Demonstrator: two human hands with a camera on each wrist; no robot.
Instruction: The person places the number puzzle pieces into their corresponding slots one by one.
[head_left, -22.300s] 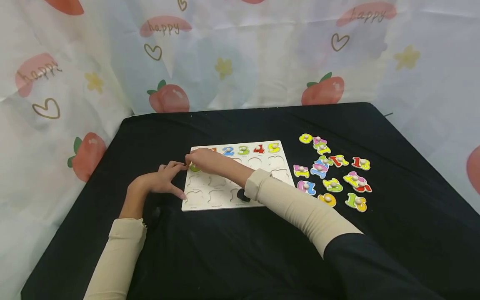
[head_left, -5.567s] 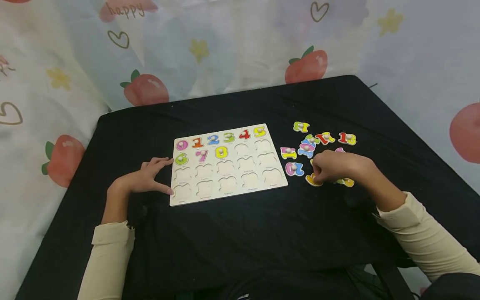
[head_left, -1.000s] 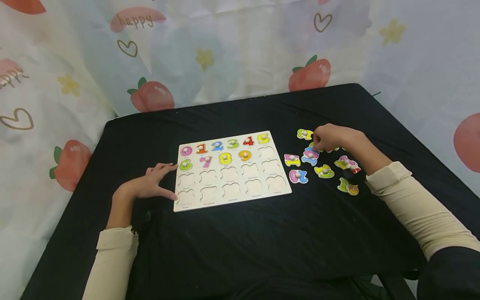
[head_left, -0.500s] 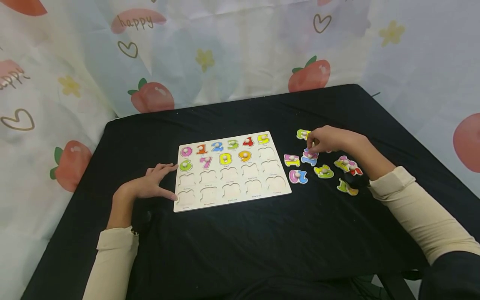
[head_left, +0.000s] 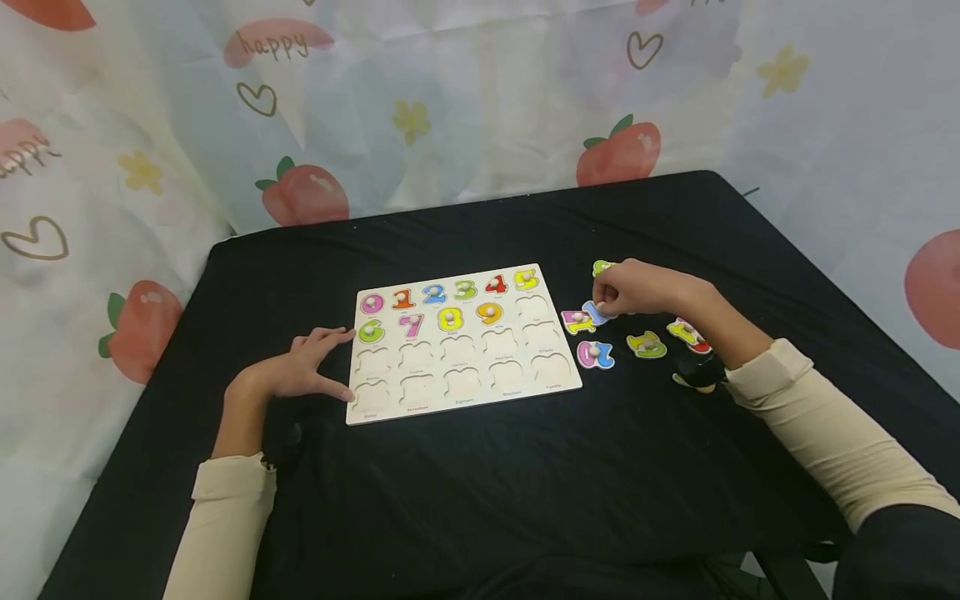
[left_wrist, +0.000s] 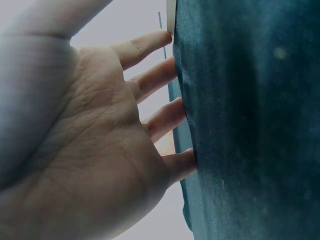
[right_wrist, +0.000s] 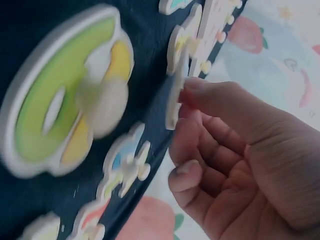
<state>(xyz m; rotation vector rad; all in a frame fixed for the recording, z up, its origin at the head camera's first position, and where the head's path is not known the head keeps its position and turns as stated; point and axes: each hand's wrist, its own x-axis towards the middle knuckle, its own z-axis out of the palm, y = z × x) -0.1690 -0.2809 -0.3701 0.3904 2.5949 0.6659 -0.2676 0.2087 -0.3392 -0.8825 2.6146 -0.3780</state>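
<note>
Fabric backdrop (head_left: 495,100): hangs behind the worktop (head_left: 450,500) and bears printed peaches, hearts and flowers. The worktop is covered in black cloth.

Puzzle board (head_left: 438,371): lies flat on the worktop between the two hands. The far row seats numerals 0 (head_left: 372,303) to 5 (head_left: 527,278); the second row seats 6 (head_left: 371,331) to 9 (head_left: 489,313). Shaped recesses show in the two nearest rows.

Left hand (head_left: 292,367): grip spread, thumb and fingers extended, tips at the left edge of the puzzle board.

Right hand (head_left: 648,287): located right of the puzzle board, grip pinching the blue number piece (head_left: 595,312). The right wrist view shows this piece edge-on; contact with the worktop cannot be determined.

Loose pieces: a pink-and-yellow piece (head_left: 578,322) is just beside the held one. A pink-and-blue piece (head_left: 605,357) and a green-and-yellow piece (head_left: 647,345) lie nearer the person. A green piece (head_left: 602,267) is partly hidden behind the right hand.

Round knobs (head_left: 596,352): project from the piece faces.
</note>
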